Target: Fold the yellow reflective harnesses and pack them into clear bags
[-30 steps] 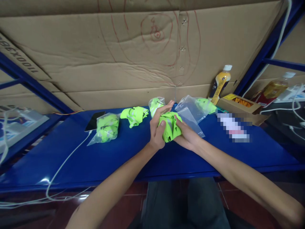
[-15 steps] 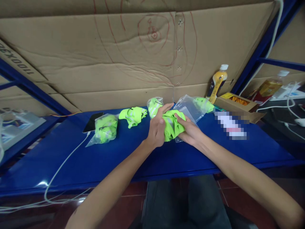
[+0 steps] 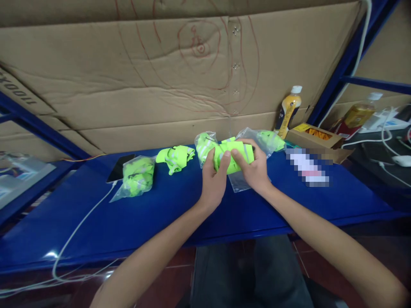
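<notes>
From the head view, I can see the left hand (image 3: 213, 184) and right hand (image 3: 258, 171) with fingers curled round a neon-green bundle (image 3: 243, 149), left of and nearer than the yellow-and-black bottle (image 3: 289, 112). Far left of that bottle lies a bagged green bundle (image 3: 138, 174).

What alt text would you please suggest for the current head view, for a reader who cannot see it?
A person's left hand and right hand grip a neon-yellow fabric bundle above a blue table. Similar bundles lie nearby, some in clear bags, with a phone at left, a yellow bottle at right and a cardboard panel behind.
</notes>
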A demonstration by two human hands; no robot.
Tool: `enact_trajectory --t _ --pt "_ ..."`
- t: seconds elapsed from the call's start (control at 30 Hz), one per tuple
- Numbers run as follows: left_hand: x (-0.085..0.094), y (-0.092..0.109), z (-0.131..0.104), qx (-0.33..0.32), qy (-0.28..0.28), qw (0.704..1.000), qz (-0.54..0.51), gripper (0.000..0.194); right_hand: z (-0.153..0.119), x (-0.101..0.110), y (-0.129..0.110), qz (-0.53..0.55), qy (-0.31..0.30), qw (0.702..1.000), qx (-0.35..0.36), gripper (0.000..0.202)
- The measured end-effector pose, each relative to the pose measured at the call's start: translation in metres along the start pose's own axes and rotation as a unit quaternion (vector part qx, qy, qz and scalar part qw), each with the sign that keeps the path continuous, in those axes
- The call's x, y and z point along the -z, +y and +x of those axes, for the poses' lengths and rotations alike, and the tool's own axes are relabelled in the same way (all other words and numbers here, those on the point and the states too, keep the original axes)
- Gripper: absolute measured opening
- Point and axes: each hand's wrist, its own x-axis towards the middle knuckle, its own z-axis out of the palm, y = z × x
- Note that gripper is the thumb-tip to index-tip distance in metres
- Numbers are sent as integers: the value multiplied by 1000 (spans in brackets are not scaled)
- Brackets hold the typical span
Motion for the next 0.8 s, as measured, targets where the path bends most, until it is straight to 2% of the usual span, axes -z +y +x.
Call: enact_trajectory --t 0.1,0.23,0.33,0.4,0.5,0.67,0.8 --pt "-2 -1 -2 11 -12 1000 -14 47 -5 -6 4 -1 -20 1000 -13 34" --pt "0 -2 2 -3 4 1000 -29 43 -6 -10 10 5 -40 999 -8 43" --pt "0 -3 5 -18 13 999 -45 40 -3 -9 11 5 -36 999 -8 42" --pt "-1 -3 7 -10 0 997 -75 41 -1 -8 11 52 -49 997 -41 43" --pt "0 -1 9 5 -18 995 -101 41 -2 -10 9 157 -82 977 -115 52" --pt "1 -1 13 29 11 994 -102 38 -7 -17 0 242 -92 945 -201 67" --pt "-2 -4 14 33 37 992 -114 37 -8 -21 0 272 -91 924 -252 61"
